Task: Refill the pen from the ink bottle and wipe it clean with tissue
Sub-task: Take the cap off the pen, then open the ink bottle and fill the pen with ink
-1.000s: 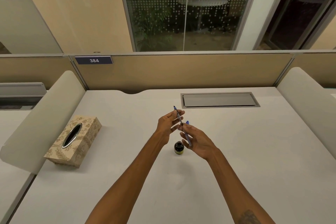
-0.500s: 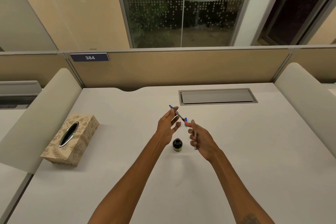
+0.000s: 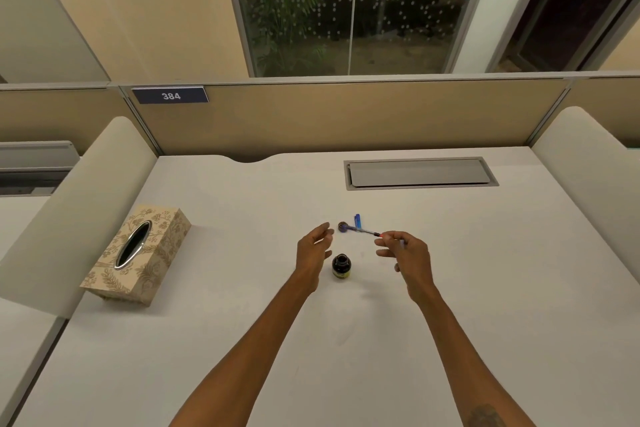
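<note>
A small dark ink bottle (image 3: pixel 341 265) stands open on the white desk (image 3: pixel 242 288), between my two hands. My right hand (image 3: pixel 406 253) pinches the red end of a thin blue pen part (image 3: pixel 363 230), which points left and hangs just above the desk. My left hand (image 3: pixel 314 248) hovers left of the bottle with fingers apart, holding nothing. A blue pen cap (image 3: pixel 357 219) lies just beyond the pen, and a small dark round cap (image 3: pixel 342 226) sits by the pen's far tip. A patterned tissue box (image 3: pixel 138 255) rests at the left.
A grey cable hatch (image 3: pixel 420 173) is set into the desk at the back right. Beige partition walls (image 3: pixel 346 114) enclose the back, with rounded white dividers (image 3: pixel 86 204) at both sides.
My left hand has let go of the pen part and opened. My right hand has moved right, now holding that part by its red end. The hands have drawn apart.
</note>
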{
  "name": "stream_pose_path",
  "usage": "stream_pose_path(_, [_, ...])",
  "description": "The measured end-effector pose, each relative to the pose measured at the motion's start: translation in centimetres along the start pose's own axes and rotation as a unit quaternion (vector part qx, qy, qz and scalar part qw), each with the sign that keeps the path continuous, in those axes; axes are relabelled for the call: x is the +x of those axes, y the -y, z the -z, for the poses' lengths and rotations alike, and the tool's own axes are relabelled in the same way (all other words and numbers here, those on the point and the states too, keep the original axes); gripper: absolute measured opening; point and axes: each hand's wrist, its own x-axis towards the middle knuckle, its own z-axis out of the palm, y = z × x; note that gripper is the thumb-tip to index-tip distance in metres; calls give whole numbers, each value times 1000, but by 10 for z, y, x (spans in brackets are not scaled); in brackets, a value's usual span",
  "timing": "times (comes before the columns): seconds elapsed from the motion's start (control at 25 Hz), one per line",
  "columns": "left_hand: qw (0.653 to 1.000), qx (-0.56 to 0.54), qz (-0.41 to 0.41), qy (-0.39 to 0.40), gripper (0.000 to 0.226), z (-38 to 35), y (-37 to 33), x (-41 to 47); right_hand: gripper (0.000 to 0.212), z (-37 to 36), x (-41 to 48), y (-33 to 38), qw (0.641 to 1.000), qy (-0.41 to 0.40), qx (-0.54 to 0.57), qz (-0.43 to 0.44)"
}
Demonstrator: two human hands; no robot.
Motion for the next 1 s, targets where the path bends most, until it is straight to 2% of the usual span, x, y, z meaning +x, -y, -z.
stream_pose_path(0.12, [997,65,-25,-38,35,12,18,3,15,8,7,-3,994,26,-100,30])
stream_pose_path(0.24, [986,148,-71,-24,40,17,30,-2,14,10,16,-6,980,49,-184,48])
stream_pose_path(0.36, [961,242,-135,7,42,20,40,-2,13,8,22,-7,961,57,-261,73])
stream_pose_path(0.52, [920,359,-157,1,47,15,46,0,13,1,28,-4,942,69,-322,71])
stream_pose_path(0.72, [889,411,-200,-10,40,5,50,6,13,-9,32,5,915,85,-387,73])
stream_pose_path(1.0, [888,416,-195,-13,28,-1,53,17,15,-21,39,10,876,117,-459,94])
